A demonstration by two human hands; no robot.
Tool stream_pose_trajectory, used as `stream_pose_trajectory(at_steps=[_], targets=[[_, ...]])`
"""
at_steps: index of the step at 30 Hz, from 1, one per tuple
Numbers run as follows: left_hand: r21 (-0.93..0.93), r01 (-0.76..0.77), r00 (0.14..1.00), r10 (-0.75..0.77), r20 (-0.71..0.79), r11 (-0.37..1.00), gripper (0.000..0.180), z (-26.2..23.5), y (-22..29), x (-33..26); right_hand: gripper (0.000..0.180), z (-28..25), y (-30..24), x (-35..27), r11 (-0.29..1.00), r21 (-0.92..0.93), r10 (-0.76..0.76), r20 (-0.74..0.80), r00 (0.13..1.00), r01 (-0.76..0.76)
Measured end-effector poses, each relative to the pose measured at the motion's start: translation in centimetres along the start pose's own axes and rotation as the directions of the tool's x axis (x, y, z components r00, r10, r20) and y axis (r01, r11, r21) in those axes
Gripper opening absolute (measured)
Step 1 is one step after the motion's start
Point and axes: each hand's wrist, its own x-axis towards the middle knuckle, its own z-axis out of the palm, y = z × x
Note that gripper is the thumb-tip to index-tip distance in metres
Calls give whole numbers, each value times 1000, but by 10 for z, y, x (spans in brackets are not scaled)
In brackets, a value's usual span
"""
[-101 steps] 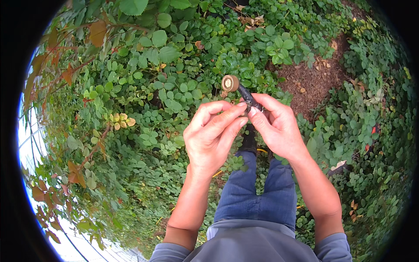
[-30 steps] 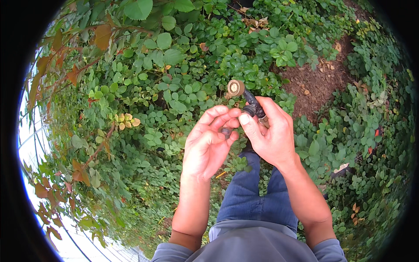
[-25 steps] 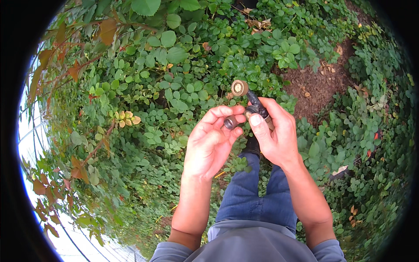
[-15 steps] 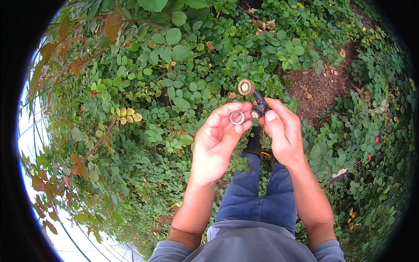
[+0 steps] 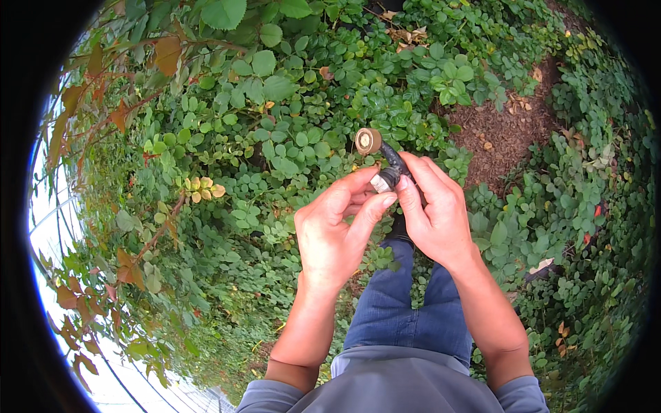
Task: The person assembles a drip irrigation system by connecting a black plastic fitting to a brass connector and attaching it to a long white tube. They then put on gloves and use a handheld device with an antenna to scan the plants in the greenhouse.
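My right hand point(image 5: 437, 220) grips a black branched fitting point(image 5: 395, 158) between thumb and fingers. One branch ends in a brown, round head point(image 5: 368, 141) with a pale face, pointing up and left. The shorter branch points toward my left hand point(image 5: 327, 237). Pinched between the left thumb and fingers is a small silvery ring point(image 5: 379, 184), held at the end of that shorter branch. Whether the ring sits over the end or only touches it, I cannot tell. Part of the fitting is hidden behind the right fingers.
Dense green leafy plants point(image 5: 275, 172) surround me. Reddish-leaved stems point(image 5: 120, 113) reach in from the left. Beyond the hands lies a patch of brown mulch point(image 5: 506, 141). My legs in blue jeans point(image 5: 385, 316) stand among the leaves. A pale scrap point(image 5: 542, 266) lies at the right.
The silvery ring has moved from the left fingertips, facing up, to the end of the fitting's shorter branch. Both hands have shifted slightly left with the fitting.
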Motion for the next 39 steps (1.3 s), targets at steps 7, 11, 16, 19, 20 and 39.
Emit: stream_pose_trajectory(at_steps=[7,11,16,19,20,39], targets=[[-101,127,989,-133,-58,987,26,0,8,-2,27,12,-6,-5,996,-87,-26,-36,999,22],[-140,192,980,-197,-24,971,26,-5,7,0,28,18,-5,-7,996,-85,-16,-61,998,11],[453,-352,930,360,73,819,30,-13,-5,10,29,22,-1,-6,995,-102,-31,-71,997,23],[403,-222,969,248,-13,888,31,-9,-4,5,29,25,1,-6,995,-101,-31,-70,997,24],[327,-105,988,135,-71,939,32,-8,-4,1,30,26,2,-6,994,-106,-27,-65,998,20],[426,-50,999,47,19,903,39,-13,-3,4,30,29,7,-5,991,-130,-58,-103,993,44]])
